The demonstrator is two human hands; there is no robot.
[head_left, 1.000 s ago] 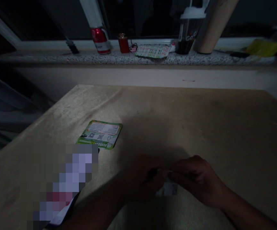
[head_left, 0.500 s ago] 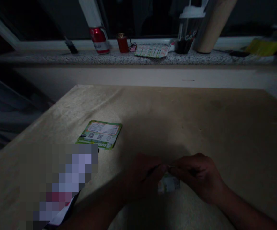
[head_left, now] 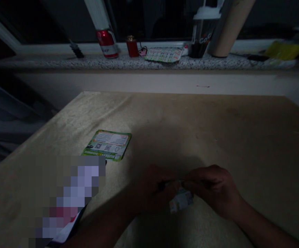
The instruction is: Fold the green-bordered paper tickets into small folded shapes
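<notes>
Low in the head view, both hands meet over the table, fingers closed at the top edge of a small printed packet (head_left: 181,202). My left hand (head_left: 156,189) pinches its left upper side, thumb in front. My right hand (head_left: 214,187) pinches the upper right corner between thumb and bent forefinger. The packet hangs tilted below the fingertips; its top is mostly hidden by them, and its print is too dark to read. Beyond my left forearm lies a flat green printed sachet or card (head_left: 110,144) with white text panels and small square codes.
A phone-like object (head_left: 64,234), mostly pixelated, lies at the left on the cloth-covered table (head_left: 232,124). Along the granite sill (head_left: 48,62) stand a red and white can (head_left: 108,44), a red jar (head_left: 132,47), a lidded cup (head_left: 203,32) and a tan cylinder (head_left: 229,31).
The packet has tilted slightly and more of its upper part shows between the fingers. My left thumb has shifted a little down; my right hand stays nearly in place.
</notes>
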